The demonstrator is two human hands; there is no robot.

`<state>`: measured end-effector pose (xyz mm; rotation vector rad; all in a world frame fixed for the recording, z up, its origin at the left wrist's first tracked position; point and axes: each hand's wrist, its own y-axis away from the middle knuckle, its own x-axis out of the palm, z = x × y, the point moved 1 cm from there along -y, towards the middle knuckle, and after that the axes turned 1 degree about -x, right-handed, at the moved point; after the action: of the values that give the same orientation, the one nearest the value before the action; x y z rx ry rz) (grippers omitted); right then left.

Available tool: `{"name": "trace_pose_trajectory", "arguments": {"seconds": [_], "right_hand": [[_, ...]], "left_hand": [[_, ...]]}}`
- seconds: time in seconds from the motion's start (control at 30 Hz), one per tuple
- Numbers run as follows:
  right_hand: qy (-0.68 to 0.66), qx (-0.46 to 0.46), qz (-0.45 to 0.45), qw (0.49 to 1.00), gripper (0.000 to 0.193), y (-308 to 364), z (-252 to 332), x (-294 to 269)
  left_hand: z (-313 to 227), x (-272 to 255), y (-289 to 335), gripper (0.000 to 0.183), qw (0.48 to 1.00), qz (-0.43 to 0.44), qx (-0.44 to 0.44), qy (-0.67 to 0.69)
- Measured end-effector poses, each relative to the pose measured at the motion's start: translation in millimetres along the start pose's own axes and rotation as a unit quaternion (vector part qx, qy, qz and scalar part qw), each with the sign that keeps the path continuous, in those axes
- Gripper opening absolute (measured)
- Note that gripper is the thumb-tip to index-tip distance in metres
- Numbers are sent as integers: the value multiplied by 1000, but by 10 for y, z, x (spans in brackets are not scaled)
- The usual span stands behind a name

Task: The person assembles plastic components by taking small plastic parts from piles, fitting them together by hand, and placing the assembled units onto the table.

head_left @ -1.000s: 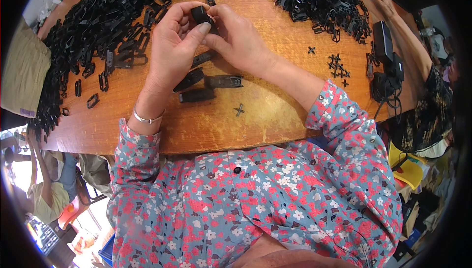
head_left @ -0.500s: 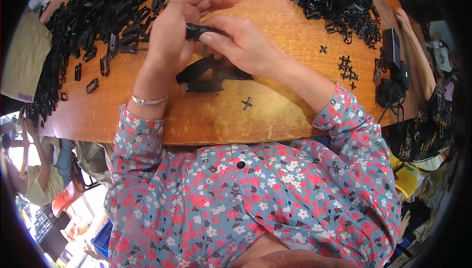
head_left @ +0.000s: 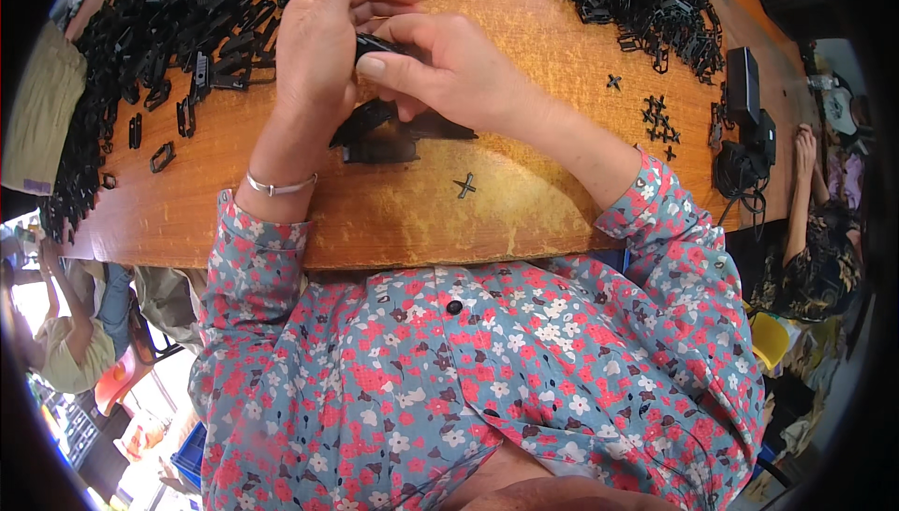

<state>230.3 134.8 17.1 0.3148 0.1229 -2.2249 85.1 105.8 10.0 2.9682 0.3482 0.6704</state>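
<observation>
My right hand (head_left: 454, 71) pinches a slim black plastic part (head_left: 376, 44) between thumb and fingers. The part's far end meets the palm side of my left hand (head_left: 321, 47), whose fingers are stretched out and apart. A silver bangle circles my left wrist. Under the hands lie several larger black plastic pieces (head_left: 379, 150), partly hidden and in shadow. A small black cross-shaped piece (head_left: 464, 186) rests on the table closer to me.
Black plastic frames heap up at the left (head_left: 187, 24) and the far right (head_left: 637, 5). Small crosses (head_left: 660, 118) cluster at the right, beside a black box (head_left: 744, 85) and coiled cable (head_left: 740, 178). Other people sit at both sides; a cloth sack (head_left: 42, 108) is far left.
Both hands have shifted slightly away from me, the right hand still holding the part against the left. At the right, the other person's arm has drawn back from the table.
</observation>
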Motion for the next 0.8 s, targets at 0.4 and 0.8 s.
{"name": "trace_pose_trajectory", "arguments": {"seconds": [0.4,0.8], "right_hand": [[-28,39,-7,999,27,56,-9,-111],[288,-33,75,954,32,26,129,-521]], "left_hand": [[80,-173,-129,40,983,-42,124,-130],[-32,-273,-189,28,966,-11,96,-241]]}}
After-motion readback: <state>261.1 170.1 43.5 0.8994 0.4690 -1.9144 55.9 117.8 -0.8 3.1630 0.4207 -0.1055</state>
